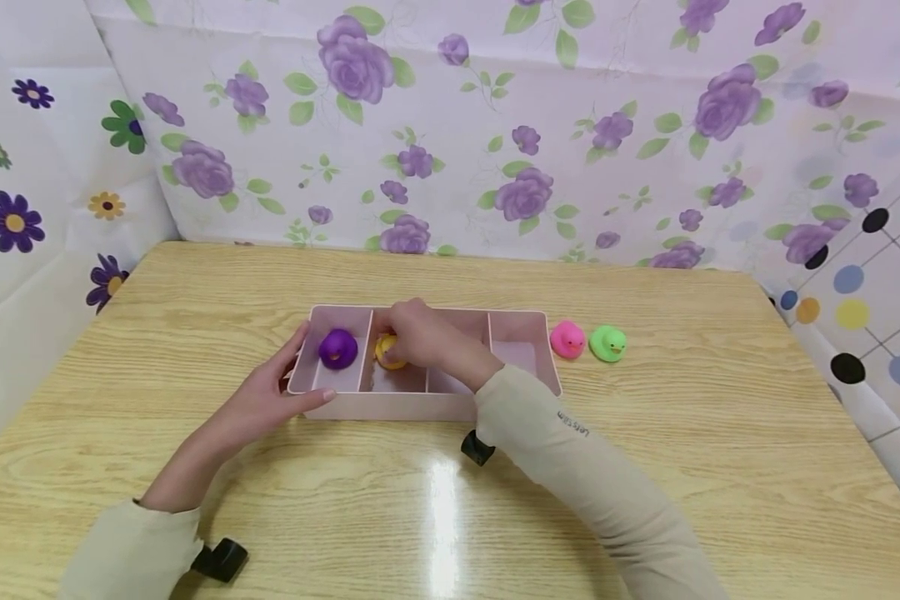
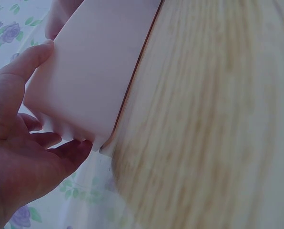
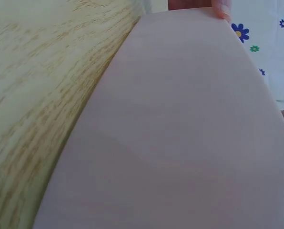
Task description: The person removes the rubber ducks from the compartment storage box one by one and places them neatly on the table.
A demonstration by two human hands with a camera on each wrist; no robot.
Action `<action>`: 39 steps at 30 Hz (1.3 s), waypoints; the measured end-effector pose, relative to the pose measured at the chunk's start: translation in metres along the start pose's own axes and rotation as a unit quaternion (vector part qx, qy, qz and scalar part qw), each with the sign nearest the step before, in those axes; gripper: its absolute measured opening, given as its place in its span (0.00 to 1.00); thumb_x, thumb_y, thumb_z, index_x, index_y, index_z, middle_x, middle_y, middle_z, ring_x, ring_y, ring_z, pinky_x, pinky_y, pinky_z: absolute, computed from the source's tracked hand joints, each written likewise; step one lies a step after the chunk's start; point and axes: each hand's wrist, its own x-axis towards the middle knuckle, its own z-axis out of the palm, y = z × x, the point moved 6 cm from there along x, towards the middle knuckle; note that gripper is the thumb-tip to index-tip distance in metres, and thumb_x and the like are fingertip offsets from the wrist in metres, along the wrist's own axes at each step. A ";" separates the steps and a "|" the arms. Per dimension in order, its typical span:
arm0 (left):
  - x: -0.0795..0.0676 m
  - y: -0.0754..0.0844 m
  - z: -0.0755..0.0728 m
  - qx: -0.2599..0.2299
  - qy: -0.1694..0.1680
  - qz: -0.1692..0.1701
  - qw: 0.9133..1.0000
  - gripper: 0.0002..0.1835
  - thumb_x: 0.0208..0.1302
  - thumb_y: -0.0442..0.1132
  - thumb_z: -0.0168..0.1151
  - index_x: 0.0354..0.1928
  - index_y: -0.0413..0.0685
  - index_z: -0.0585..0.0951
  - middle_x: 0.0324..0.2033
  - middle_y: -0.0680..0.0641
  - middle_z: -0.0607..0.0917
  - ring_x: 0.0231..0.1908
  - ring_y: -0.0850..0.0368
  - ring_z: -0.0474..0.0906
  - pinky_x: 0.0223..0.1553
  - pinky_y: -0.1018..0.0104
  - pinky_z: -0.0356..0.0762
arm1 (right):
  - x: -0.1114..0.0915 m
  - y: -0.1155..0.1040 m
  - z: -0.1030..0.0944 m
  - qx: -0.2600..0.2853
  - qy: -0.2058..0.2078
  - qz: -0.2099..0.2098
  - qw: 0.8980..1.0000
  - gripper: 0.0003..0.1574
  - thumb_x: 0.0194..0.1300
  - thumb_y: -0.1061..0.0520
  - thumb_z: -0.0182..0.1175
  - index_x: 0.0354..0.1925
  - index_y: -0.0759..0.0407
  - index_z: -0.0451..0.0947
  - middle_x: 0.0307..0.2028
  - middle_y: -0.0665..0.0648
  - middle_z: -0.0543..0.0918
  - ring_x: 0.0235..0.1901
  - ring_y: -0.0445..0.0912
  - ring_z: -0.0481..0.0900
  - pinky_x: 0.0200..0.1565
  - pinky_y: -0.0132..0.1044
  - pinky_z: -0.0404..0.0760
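Note:
A pale pink divided box (image 1: 390, 407) lies lengthwise on the table. My left hand (image 1: 258, 406) grips its left end, thumb on the front rim and fingers against the end wall; the left wrist view shows the fingers (image 2: 77, 151) bent at that wall. A purple rubber duck (image 1: 338, 349) sits in the leftmost compartment. My right hand (image 1: 438, 343) reaches down into the compartment beside it and pinches a yellow rubber duck (image 1: 392, 353), partly hidden by the fingers. In the right wrist view the box's front wall (image 3: 170, 119) hides most of that hand.
Just right of the box, a pink rubber duck (image 1: 568, 340) and a green rubber duck (image 1: 608, 343) stand on the wooden table (image 1: 682, 417). A flowered cloth (image 1: 450, 125) hangs behind the table's back edge. A dotted cloth (image 1: 870, 317) is at the right side.

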 end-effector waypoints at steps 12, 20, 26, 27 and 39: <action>0.002 0.000 0.001 -0.008 -0.002 0.002 1.000 0.54 0.63 0.41 0.67 0.77 0.51 0.37 0.73 0.33 0.46 0.68 0.33 0.52 0.60 0.43 0.66 | -0.003 0.000 0.004 0.009 0.027 -0.018 0.999 0.04 0.56 0.69 0.68 0.32 0.63 0.85 0.26 0.53 0.81 0.26 0.44 0.72 0.27 0.27 0.69; 0.002 -0.001 0.000 0.001 -0.001 0.001 1.000 0.54 0.63 0.42 0.67 0.77 0.52 0.37 0.73 0.32 0.47 0.68 0.34 0.53 0.58 0.46 0.67 | -0.005 -0.002 0.002 0.027 0.036 -0.044 0.998 0.04 0.57 0.70 0.66 0.28 0.64 0.83 0.20 0.51 0.74 0.20 0.41 0.68 0.25 0.26 0.64; 0.002 -0.002 0.000 0.002 -0.002 -0.001 1.000 0.54 0.63 0.44 0.66 0.77 0.52 0.37 0.73 0.33 0.46 0.68 0.34 0.52 0.58 0.46 0.67 | -0.007 -0.001 0.001 0.036 0.043 -0.035 0.998 0.05 0.59 0.68 0.64 0.34 0.62 0.85 0.25 0.50 0.79 0.23 0.41 0.70 0.27 0.26 0.66; 0.002 -0.002 0.000 0.003 -0.001 -0.001 1.000 0.54 0.63 0.44 0.66 0.77 0.52 0.36 0.73 0.33 0.46 0.68 0.34 0.52 0.58 0.46 0.67 | -0.007 -0.001 0.000 0.038 0.045 -0.032 0.998 0.06 0.59 0.68 0.64 0.35 0.61 0.85 0.26 0.50 0.80 0.24 0.42 0.70 0.28 0.26 0.67; 0.002 -0.001 0.001 0.005 -0.001 0.005 1.000 0.54 0.63 0.43 0.67 0.77 0.51 0.37 0.73 0.32 0.47 0.68 0.32 0.53 0.59 0.44 0.67 | -0.012 0.000 -0.002 0.049 0.054 -0.025 0.997 0.07 0.62 0.63 0.65 0.41 0.60 0.86 0.31 0.52 0.83 0.31 0.43 0.74 0.35 0.27 0.72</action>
